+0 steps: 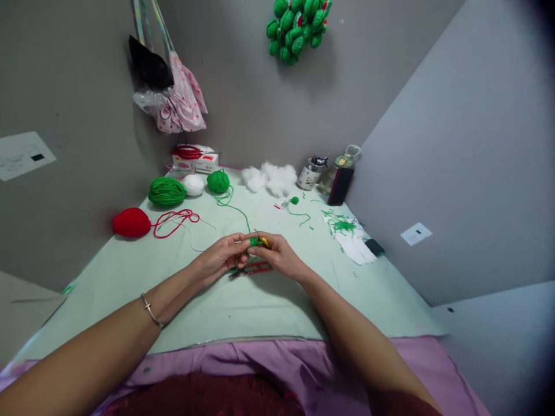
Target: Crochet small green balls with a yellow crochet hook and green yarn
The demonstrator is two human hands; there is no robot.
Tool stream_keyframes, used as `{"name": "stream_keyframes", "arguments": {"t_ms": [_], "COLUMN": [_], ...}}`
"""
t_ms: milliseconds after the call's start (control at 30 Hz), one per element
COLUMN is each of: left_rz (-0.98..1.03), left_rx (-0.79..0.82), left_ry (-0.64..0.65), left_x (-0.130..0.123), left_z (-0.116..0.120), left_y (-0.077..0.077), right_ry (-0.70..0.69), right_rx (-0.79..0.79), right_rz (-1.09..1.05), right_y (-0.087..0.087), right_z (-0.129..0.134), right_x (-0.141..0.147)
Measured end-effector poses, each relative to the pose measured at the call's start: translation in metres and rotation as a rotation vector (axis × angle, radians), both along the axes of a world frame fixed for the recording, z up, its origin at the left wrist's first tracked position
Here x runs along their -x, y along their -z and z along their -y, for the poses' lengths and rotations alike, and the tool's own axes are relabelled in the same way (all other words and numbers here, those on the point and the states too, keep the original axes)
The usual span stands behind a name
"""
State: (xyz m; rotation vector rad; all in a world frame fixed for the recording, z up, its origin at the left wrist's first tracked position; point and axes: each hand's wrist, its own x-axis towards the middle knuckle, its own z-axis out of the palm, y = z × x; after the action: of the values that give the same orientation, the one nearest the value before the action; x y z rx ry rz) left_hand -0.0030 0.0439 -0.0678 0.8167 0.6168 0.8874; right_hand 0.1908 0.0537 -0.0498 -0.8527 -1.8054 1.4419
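Observation:
Over the middle of the table, both hands meet at a small green crochet piece [254, 241]. My left hand [226, 254] is closed with the piece pinched in its fingertips. In my right hand [281, 254] is a crochet hook with a yellow handle [264, 242], its tip at the green stitches. A strand of green yarn [243, 214] runs from the hands back to a green yarn ball [218, 181]. Red-handled thread snips [259, 267] lie on the table just beneath the hands, partly covered by them.
At left sit red yarn [132, 222], a larger green skein [166, 192] and a white ball [193, 185]. White stuffing [271, 179] lies at the back, beside a can [309, 174], a bottle [341, 164] and a phone [340, 186]. Green scraps [346, 226] cover a white paper [358, 248].

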Motion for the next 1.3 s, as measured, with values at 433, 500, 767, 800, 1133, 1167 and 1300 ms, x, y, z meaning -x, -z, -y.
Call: {"name": "stream_keyframes", "arguments": {"t_ms": [433, 500, 767, 800, 1133, 1167, 1300], "left_rz": [0.073, 0.070, 0.038, 0.038, 0.038, 0.029, 0.015], "left_rx": [0.061, 0.065, 0.032, 0.034, 0.025, 0.027, 0.021], "left_ry": [0.009, 0.021, 0.026, 0.035, 0.064, 0.067, 0.076], "left_x": [0.002, 0.003, 0.005, 0.005, 0.000, 0.000, 0.003], "left_z": [-0.005, -0.005, 0.000, 0.001, 0.004, 0.004, 0.003], "left_y": [0.001, 0.001, -0.007, -0.007, -0.004, -0.004, -0.005], "right_ry": [0.177, 0.216, 0.271, 0.264, 0.205, 0.210, 0.225], "right_rx": [0.134, 0.135, 0.158, 0.166, 0.179, 0.173, 0.151], "right_rz": [-0.150, -0.156, -0.195, -0.195, -0.190, -0.192, -0.190], "right_y": [-0.001, -0.001, -0.005, -0.005, -0.009, -0.010, -0.012], "right_z": [-0.008, -0.010, -0.012, -0.011, -0.001, -0.001, -0.002], "right_x": [-0.006, -0.008, -0.014, -0.013, -0.005, -0.005, -0.008]}}
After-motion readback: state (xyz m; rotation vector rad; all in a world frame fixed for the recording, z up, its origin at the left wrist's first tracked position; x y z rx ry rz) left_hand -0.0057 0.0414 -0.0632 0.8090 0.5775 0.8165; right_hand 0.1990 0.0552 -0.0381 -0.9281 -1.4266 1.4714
